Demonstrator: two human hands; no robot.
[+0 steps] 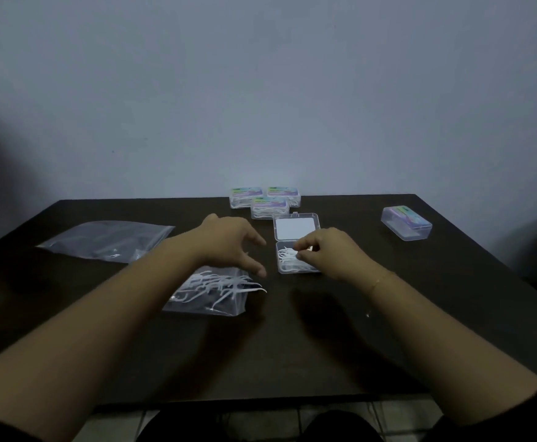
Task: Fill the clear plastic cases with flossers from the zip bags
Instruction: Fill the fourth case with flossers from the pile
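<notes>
An open clear plastic case (296,229) lies mid-table, its lid laid back and white flossers (287,256) in its base. My right hand (327,250) hovers over the base, fingers curled, pinching a flosser at its fingertips. My left hand (228,242) hangs above a zip bag (209,295) with loose white flossers spilling from its mouth; its fingers are spread and relaxed, holding nothing.
A second, nearly empty zip bag (107,239) lies at the left. Three filled, closed cases (265,200) sit at the table's far edge by the wall. Another closed case (406,222) stands at the far right. The table's front edge is near my lap.
</notes>
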